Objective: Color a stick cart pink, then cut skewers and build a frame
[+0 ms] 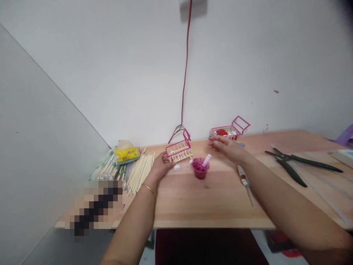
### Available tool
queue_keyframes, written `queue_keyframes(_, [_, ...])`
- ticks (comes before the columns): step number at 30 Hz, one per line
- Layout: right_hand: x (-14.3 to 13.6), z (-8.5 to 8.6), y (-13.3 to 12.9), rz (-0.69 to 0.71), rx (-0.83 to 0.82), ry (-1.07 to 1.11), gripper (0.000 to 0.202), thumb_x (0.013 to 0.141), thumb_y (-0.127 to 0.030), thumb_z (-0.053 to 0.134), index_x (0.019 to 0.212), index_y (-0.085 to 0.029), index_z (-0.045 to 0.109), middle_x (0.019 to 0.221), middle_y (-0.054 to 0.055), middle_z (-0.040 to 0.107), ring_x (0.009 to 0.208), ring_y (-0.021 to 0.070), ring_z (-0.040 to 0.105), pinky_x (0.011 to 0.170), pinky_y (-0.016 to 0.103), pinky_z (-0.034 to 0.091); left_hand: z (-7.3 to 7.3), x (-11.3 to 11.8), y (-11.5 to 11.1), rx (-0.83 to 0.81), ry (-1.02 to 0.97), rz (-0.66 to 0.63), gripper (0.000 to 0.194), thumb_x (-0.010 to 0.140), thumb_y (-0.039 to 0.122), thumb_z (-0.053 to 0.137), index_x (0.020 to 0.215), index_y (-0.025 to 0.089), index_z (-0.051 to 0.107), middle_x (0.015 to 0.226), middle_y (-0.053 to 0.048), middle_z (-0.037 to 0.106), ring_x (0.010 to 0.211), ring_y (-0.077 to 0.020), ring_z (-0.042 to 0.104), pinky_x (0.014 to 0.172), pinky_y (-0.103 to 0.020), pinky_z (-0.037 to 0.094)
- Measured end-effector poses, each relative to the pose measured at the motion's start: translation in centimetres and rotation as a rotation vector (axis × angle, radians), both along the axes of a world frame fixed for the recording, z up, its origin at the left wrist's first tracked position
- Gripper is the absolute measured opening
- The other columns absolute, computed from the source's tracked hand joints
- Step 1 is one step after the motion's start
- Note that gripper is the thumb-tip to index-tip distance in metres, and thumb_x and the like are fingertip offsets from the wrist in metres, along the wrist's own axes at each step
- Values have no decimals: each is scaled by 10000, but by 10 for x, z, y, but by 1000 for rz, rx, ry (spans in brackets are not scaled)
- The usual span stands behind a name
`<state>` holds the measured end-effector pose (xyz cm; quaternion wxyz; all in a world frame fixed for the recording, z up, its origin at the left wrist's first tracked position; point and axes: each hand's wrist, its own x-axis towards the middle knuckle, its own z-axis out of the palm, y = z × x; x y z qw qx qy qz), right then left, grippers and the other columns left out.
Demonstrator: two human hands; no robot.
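Observation:
A small cart of pale sticks with a magenta rim and handle (178,150) stands near the back of the table, on white round wheels. My left hand (162,165) is at its left end, thumb and fingers closed on the frame. To the cart's right is a plastic cup (200,170) of magenta paint, with a white-pink handle (206,160) sticking out. My right hand (222,147) hovers behind and right of the cup, fingers stretched and apart, holding nothing. Behind it stands a second magenta-rimmed cart (226,131) with red and white items inside.
Loose sticks (142,173), wrapped sticks (106,165) and a yellow packet (126,154) lie at the left. Under my right forearm is a white knife-like tool (244,181). Dark-handled shears (292,160) rest farther right on the wooden table (204,209). A cable hangs behind.

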<state>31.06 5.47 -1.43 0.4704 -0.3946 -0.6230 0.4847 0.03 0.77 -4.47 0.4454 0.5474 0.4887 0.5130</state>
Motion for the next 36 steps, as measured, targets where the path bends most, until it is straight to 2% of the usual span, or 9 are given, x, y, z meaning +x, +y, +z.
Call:
queue_keyframes(3, [-3, -8, 5, 22, -43, 57, 379, 777, -525, 623, 1020, -235, 649, 984, 56, 696, 950, 189, 636, 837, 330, 488, 2, 3, -1, -36, -121, -41, 644, 552, 169, 807, 1145, 115, 562, 935, -89, 691, 732, -138, 627, 672, -242, 483])
queue_keyframes(9, [-7, -16, 7, 77, -85, 92, 337, 773, -534, 631, 972, -266, 680, 969, 37, 701, 947, 186, 634, 880, 358, 487, 2, 6, -1, -121, -265, -71, 446, 566, 159, 798, 975, 93, 633, 815, -66, 687, 623, -91, 588, 521, -169, 418])
queue_keyframes(15, [-7, -17, 8, 48, -88, 111, 348, 764, -527, 648, 972, -249, 674, 939, 40, 699, 907, 171, 640, 848, 324, 502, -1, 8, 0, -183, -363, -53, 442, 564, 160, 806, 966, 94, 632, 871, -86, 693, 699, -132, 641, 653, -247, 523])
queue_keyframes(18, [-7, -17, 9, 38, -84, 101, 349, 773, -526, 641, 983, -249, 669, 948, 39, 698, 909, 163, 639, 841, 309, 503, -3, 10, 1, -178, -383, -34, 438, 561, 149, 804, 956, 91, 623, 837, -78, 687, 679, -133, 643, 657, -257, 530])
queue_keyframes(23, [-6, -15, 8, 19, -65, 75, 359, 775, -538, 632, 986, -250, 664, 959, 45, 697, 929, 174, 640, 866, 333, 501, -3, 13, 1, -143, -397, 3, 546, 552, 138, 798, 1052, 120, 582, 829, -53, 678, 658, -126, 638, 622, -247, 514])
queue_keyframes(26, [-6, -14, 8, -1, -41, 54, 359, 774, -542, 626, 979, -250, 664, 953, 51, 700, 939, 191, 642, 878, 357, 500, -2, 14, 0, -98, -375, 20, 603, 552, 141, 793, 1106, 127, 555, 760, -29, 659, 622, -121, 617, 523, -204, 443])
queue_keyframes(30, [-6, -12, 7, -32, -10, 10, 334, 772, -523, 629, 977, -262, 665, 948, 39, 704, 939, 195, 640, 874, 359, 496, 0, 15, -2, -56, -353, -10, 684, 565, 124, 777, 1198, 142, 520, 707, -3, 638, 585, -99, 576, 475, -179, 349])
queue_keyframes(36, [-7, -9, 5, -31, 5, -9, 345, 766, -524, 632, 974, -249, 659, 943, 44, 695, 926, 190, 628, 846, 339, 490, 3, 17, -5, -49, -366, -91, 703, 557, 120, 785, 1210, 165, 528, 762, -2, 647, 574, -72, 533, 500, -180, 355])
